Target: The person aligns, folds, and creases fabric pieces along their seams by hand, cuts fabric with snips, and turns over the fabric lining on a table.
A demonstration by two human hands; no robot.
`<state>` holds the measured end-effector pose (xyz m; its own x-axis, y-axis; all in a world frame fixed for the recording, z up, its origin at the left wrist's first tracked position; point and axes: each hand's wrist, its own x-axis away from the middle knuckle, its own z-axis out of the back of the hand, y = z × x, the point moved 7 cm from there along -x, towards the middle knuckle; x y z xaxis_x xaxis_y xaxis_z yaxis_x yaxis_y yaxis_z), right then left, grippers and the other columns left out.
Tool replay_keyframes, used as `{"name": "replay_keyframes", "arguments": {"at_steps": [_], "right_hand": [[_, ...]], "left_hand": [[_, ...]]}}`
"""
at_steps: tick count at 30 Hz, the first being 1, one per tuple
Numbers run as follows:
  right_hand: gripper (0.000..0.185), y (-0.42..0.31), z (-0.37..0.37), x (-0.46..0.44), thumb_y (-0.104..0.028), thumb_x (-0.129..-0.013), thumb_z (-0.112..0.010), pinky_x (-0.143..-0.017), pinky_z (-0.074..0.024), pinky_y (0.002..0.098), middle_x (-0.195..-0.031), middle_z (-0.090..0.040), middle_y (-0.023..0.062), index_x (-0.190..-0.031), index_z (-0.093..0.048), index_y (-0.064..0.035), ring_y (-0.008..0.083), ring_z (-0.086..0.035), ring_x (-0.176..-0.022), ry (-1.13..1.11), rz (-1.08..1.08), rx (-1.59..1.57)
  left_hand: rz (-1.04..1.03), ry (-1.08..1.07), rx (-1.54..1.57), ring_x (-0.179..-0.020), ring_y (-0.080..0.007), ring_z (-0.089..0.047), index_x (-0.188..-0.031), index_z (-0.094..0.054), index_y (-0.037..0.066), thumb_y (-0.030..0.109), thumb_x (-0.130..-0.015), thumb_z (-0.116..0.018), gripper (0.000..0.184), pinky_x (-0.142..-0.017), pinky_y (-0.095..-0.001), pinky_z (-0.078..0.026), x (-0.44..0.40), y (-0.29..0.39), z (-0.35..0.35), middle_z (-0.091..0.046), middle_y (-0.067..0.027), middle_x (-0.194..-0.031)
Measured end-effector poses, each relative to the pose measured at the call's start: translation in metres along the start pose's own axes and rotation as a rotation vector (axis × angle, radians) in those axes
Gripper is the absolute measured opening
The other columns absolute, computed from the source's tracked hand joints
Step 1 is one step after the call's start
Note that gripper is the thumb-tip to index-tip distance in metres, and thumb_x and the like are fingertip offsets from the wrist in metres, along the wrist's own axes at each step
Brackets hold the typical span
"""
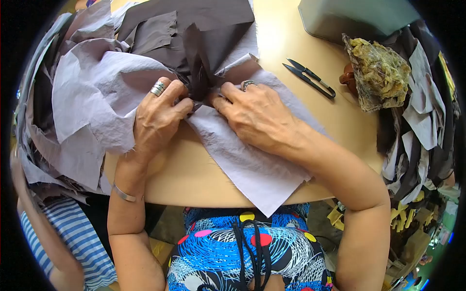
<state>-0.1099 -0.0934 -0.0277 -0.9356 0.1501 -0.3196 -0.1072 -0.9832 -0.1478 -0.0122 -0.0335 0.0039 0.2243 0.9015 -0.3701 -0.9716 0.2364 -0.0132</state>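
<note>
Both my hands meet near the middle of the table, fingers closed on cloth. My left hand (161, 109), with rings and a bracelet at the wrist, pinches the edge of a pale lilac fabric piece (92, 92) where it meets dark brown fabric (213, 46). Opposite it, my right hand (255, 109) grips the bunched cloth between another lilac piece (262, 169) and the brown one. That second lilac piece hangs with a corner over the table's front edge. My fingertips are partly hidden in the folds.
Black thread snips (310, 77) lie at the right. Beyond them are a tangle of yellowish threads (381, 72) over a brown cup (347, 78) and a metal box (357, 17). Fabric strips (422, 106) drape off the right edge. Another person's striped clothing (73, 237) shows at lower left.
</note>
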Motion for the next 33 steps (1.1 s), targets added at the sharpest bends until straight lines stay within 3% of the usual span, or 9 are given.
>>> {"name": "replay_keyframes", "arguments": {"at_steps": [7, 13, 14, 17, 20, 25, 29, 31, 33], "right_hand": [[0.019, -0.010, 0.019, 0.040, -0.010, -0.077, -0.054, -0.065, -0.0489, 0.0323, -0.092, -0.053, 0.0110, -0.089, -0.061, 0.0023, 0.0224, -0.059, -0.076, -0.085, 0.079, 0.136], [0.037, -0.020, 0.051, 0.104, -0.014, -0.073, -0.056, -0.072, -0.0472, 0.0320, -0.105, -0.054, 0.0100, -0.105, -0.061, 0.0053, 0.0230, -0.055, -0.080, -0.104, -0.041, 0.006], [0.037, -0.019, 0.055, 0.116, -0.014, -0.073, -0.056, -0.074, -0.0467, 0.0331, -0.108, -0.053, 0.0109, -0.104, -0.060, 0.0048, 0.0238, -0.054, -0.085, -0.140, -0.059, -0.011], [0.035, -0.025, 0.063, 0.132, -0.014, -0.073, -0.056, -0.075, -0.0466, 0.0339, -0.109, -0.054, 0.0111, -0.103, -0.060, 0.0041, 0.0236, -0.055, -0.087, -0.203, -0.082, 0.019], [0.032, -0.021, 0.070, 0.130, -0.010, -0.073, -0.056, -0.076, -0.0466, 0.0338, -0.106, -0.056, 0.0100, -0.102, -0.060, 0.0032, 0.0233, -0.056, -0.086, -0.191, -0.173, -0.079], [0.028, -0.018, 0.054, 0.136, -0.005, -0.066, -0.064, -0.076, -0.0462, 0.0358, -0.103, -0.059, 0.0096, -0.094, -0.060, -0.0025, 0.0244, -0.058, -0.081, -0.018, -0.133, 0.075], [0.025, -0.004, 0.079, 0.107, -0.006, -0.065, -0.069, -0.072, -0.0457, 0.0361, -0.091, -0.063, 0.0093, -0.088, -0.059, -0.0063, 0.0245, -0.060, -0.074, 0.129, -0.135, -0.036], [0.019, 0.008, 0.112, 0.080, -0.006, -0.071, -0.067, -0.069, -0.0453, 0.0344, -0.079, -0.062, 0.0092, -0.088, -0.059, -0.0057, 0.0268, -0.060, -0.071, 0.349, -0.162, -0.191], [0.007, 0.020, 0.136, 0.047, -0.001, -0.080, -0.059, -0.062, -0.0456, 0.0279, -0.079, -0.062, 0.0074, -0.087, -0.059, -0.0021, 0.0198, -0.059, -0.067, 0.416, -0.210, -0.223]], "left_hand": [[0.030, 0.009, 0.012, -0.079, -0.0230, -0.055, -0.072, -0.058, 0.005, 0.004, -0.068, -0.058, 0.004, -0.066, -0.0329, -0.047, 0.002, -0.009, -0.004, -0.054, -0.0060, -0.085], [0.135, 0.021, 0.083, -0.082, -0.0252, -0.058, -0.095, -0.062, 0.007, -0.005, -0.067, -0.058, 0.030, -0.069, -0.0350, -0.049, 0.010, -0.004, -0.003, -0.057, -0.0062, -0.092], [0.149, -0.054, 0.074, -0.085, -0.0261, -0.058, -0.108, -0.061, 0.010, -0.008, -0.065, -0.057, 0.047, -0.070, -0.0362, -0.049, 0.011, -0.001, -0.003, -0.056, -0.0068, -0.095], [0.162, -0.112, 0.063, -0.086, -0.0263, -0.058, -0.112, -0.060, 0.011, -0.008, -0.063, -0.057, 0.053, -0.070, -0.0359, -0.049, 0.011, 0.000, -0.006, -0.055, -0.0077, -0.098], [0.069, -0.098, 0.031, -0.100, -0.0272, -0.055, -0.117, -0.059, 0.015, -0.001, -0.061, -0.062, 0.058, -0.083, -0.0413, -0.046, 0.011, 0.006, -0.001, -0.054, -0.0079, -0.108], [-0.034, -0.127, 0.051, -0.121, -0.0271, -0.046, -0.121, -0.057, 0.013, 0.007, -0.054, -0.071, 0.069, -0.101, -0.0432, -0.037, 0.006, 0.026, -0.003, -0.049, -0.0064, -0.130], [0.001, -0.014, 0.124, -0.109, -0.0272, -0.056, -0.105, -0.061, 0.008, 0.004, -0.067, -0.062, 0.039, -0.094, -0.0392, -0.044, 0.002, 0.009, -0.016, -0.061, -0.0112, -0.112], [0.149, -0.134, 0.414, -0.076, -0.0270, -0.061, -0.088, -0.059, 0.005, 0.015, -0.080, -0.059, 0.013, -0.070, -0.0399, -0.047, -0.003, 0.004, -0.010, -0.062, -0.0142, -0.081], [0.772, -0.663, 0.800, -0.068, -0.0208, -0.060, -0.088, -0.058, 0.003, 0.030, -0.092, -0.055, 0.027, -0.066, -0.0366, -0.047, 0.005, 0.000, -0.011, -0.060, -0.0107, -0.071]]}}
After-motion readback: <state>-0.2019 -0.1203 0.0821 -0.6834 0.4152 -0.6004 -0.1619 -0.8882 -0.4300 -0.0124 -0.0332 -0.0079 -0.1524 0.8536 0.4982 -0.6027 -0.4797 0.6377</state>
